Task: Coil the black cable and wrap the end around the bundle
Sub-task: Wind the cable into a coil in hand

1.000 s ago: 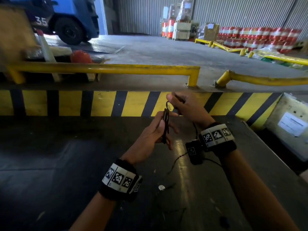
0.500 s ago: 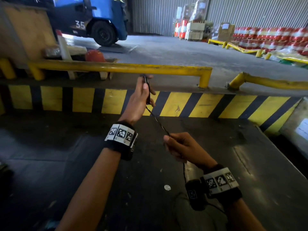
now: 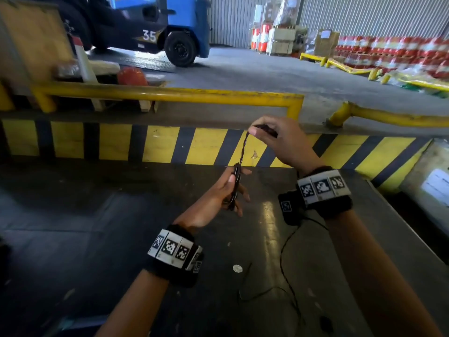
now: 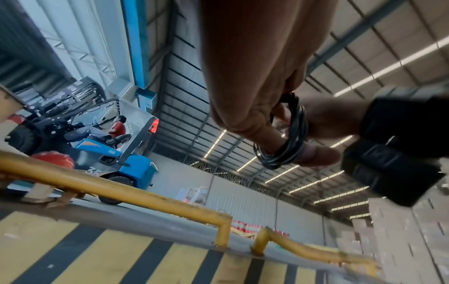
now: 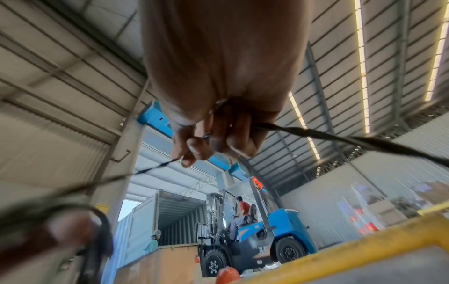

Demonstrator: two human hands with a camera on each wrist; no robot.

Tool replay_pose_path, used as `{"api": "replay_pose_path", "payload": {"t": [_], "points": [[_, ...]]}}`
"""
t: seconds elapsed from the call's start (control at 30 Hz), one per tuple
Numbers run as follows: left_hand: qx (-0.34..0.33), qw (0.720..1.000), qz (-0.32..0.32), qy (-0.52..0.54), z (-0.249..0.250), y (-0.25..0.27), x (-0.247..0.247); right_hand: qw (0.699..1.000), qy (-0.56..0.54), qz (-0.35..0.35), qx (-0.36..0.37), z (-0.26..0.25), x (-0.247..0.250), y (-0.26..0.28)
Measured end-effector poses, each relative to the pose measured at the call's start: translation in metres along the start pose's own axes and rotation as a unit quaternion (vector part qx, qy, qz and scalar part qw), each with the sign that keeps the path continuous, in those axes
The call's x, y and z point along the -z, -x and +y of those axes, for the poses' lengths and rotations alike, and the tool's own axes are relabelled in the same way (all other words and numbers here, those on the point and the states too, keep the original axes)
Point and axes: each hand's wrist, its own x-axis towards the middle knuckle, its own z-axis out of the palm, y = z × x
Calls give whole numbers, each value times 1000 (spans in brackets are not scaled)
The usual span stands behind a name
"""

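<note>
The left hand is gripping the coiled bundle of black cable upright over the dark metal platform, fingers closed around the loops so they are not springing apart. Up and to the right, the right hand is pinching the twisted cable end, pulling it taut, apparently readying a wrap around the bundle.
</note>
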Motion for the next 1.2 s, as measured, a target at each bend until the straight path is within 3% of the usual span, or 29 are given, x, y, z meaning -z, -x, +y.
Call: {"api": "replay_pose_path", "payload": {"t": [0.27, 0.53, 0.67, 0.8, 0.87, 1.03, 1.13, 1.2], "points": [[-64, 995, -3, 74, 37, 11, 0, 985, -151, -72, -42, 18, -42, 19], [-95, 991, 20, 95, 50, 2, 10, 904, -379, -62, -189, 3, -88, 46], [-144, 983, 82, 82, 64, -16, 26, 863, -445, -88, -222, 1, -113, 68], [-162, 971, 177, 15, 79, -34, 56, 871, -419, -138, -215, -5, -120, 103], [-145, 969, 197, -44, 76, -41, 68, 892, -383, -159, -181, -11, -114, 110], [-34, 956, 178, -230, 41, -39, 76, 979, -158, -127, -23, -36, -63, 88], [7, 954, 126, -272, 23, -29, 60, 995, -10, -94, 38, -45, -28, 54], [12, 964, 98, -246, 12, -23, 50, 996, 38, -57, 57, -44, -12, 29]]}}
